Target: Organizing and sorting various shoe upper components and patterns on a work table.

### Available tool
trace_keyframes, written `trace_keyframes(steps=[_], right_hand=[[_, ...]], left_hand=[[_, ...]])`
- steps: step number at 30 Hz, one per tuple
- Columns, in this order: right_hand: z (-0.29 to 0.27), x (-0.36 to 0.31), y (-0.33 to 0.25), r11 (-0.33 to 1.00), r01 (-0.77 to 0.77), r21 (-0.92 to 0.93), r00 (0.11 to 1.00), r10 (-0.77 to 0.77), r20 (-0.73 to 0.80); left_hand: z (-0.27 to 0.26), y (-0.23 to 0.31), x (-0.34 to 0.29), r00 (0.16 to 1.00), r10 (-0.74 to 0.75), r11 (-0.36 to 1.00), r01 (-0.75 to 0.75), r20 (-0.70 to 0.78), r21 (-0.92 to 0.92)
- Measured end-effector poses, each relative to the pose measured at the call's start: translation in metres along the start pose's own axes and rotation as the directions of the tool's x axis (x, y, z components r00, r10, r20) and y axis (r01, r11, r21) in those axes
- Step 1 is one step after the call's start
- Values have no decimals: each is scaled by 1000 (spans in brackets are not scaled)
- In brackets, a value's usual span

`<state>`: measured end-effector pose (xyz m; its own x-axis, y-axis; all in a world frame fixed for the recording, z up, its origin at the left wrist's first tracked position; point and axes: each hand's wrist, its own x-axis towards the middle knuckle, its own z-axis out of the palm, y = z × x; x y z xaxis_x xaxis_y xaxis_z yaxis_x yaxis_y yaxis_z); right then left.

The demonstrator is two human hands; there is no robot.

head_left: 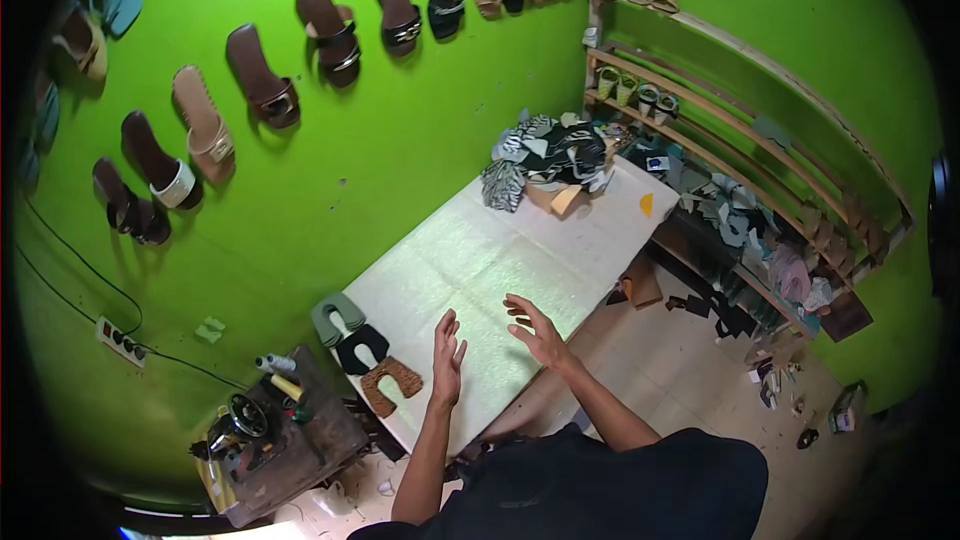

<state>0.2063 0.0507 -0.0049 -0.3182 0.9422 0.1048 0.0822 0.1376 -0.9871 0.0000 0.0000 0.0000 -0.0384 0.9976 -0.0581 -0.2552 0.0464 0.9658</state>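
Both my hands are raised over the near half of a white-covered table (pixel 420 250), palms turned toward each other. My left hand (pixel 449 360) holds nothing, its fingers stretched upward and the thumb apart. Empty too is my right hand (pixel 538 333), with its fingers spread toward the left. Nearest to my left hand, at the table's left end, lie U-shaped shoe pieces: a brown textured one (pixel 391 385), a black one (pixel 361 348) and a grey-green one (pixel 338 318). A gap separates them from my fingers.
A heap of fabric scraps (pixel 550 155) covers the table's far end, near a small yellow piece (pixel 646 204). Sandals (pixel 262 75) hang on the green wall. At right stands a wooden shelf rack (pixel 740 125); scraps litter the floor. A sewing machine (pixel 245 425) sits lower left.
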Motion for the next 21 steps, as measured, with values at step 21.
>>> trace_keyframes(steps=[21], right_hand=[[-241, 3, 52, 998, 34, 49, 993, -28, -116]], left_hand=[[224, -57, 87, 998, -64, 997, 64, -6, -34]])
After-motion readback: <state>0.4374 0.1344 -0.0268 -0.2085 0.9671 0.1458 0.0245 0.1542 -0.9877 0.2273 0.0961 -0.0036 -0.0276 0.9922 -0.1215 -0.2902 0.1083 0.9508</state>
